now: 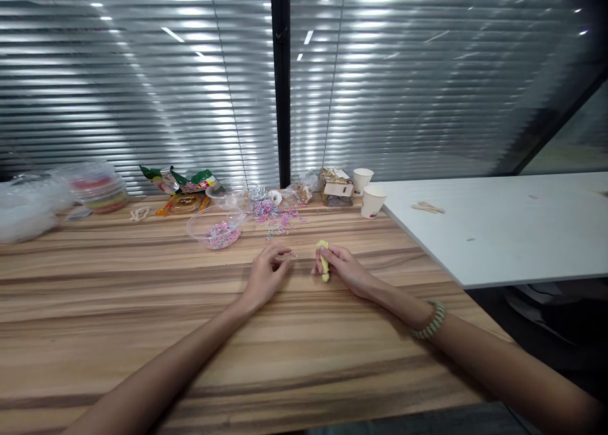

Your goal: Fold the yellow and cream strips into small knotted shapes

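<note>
My right hand (349,271), with a beaded bracelet on its wrist, grips a small yellow piece (324,261) between thumb and fingers, held upright just above the wooden table (294,359). To its left, my left hand (267,273) rests at the table with thumb and fingers curved toward a few tiny bits (293,254). Whether anything is between those fingertips is too small to tell. Beyond my left hand lie a clear bowl of small pink and purple pieces (223,234) and a loose scatter of similar pieces (280,220).
Paper cups (373,201) and a small box (337,188) stand at the back. Snack packets (185,191), stacked clear tubs (97,188) and a plastic bag (26,210) line the back left. A white table (503,232) with wooden sticks (428,207) adjoins on the right.
</note>
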Tool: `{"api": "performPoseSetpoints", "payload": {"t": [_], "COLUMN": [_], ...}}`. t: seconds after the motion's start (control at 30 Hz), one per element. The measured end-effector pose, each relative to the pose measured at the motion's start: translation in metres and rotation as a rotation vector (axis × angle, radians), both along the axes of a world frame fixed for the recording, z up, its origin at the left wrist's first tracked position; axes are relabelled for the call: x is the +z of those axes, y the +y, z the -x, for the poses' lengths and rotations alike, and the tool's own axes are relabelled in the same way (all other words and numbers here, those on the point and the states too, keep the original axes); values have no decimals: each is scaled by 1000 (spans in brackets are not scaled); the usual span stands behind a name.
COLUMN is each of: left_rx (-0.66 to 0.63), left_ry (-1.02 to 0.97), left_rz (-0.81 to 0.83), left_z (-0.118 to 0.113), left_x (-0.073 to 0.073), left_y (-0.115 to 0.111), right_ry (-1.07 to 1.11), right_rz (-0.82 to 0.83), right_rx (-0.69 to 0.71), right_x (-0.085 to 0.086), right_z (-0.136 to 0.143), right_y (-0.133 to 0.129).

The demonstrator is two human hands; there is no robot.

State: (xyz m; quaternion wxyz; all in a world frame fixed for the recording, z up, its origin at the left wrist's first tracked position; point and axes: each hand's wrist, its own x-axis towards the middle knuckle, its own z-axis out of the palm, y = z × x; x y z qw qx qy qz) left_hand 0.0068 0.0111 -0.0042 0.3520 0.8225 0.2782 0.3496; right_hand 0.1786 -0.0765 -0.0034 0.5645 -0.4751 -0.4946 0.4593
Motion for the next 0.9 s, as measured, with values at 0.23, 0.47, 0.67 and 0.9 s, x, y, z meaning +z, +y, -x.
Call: {"api": "performPoseSetpoints", "payload": {"t": [0.23, 0.47, 0.67, 0.9], "left_rx": [-141, -173, -49, -114], "left_ry": [194, 178, 160, -130], "left_rz": [-337, -333, -158, 488], "left_z": [1, 4, 6, 3], "left_x": [-5, 2, 1, 6], "left_y": [4, 5, 9, 2], "right_ry": [-115, -187, -253, -293], "right_rz": [5, 10, -3, -51], "right_rx": [8, -9, -10, -83], "right_x": [0, 2, 1, -5], "right_z": [0, 1, 1, 1], "right_y": [-2, -2, -2, -2]}}
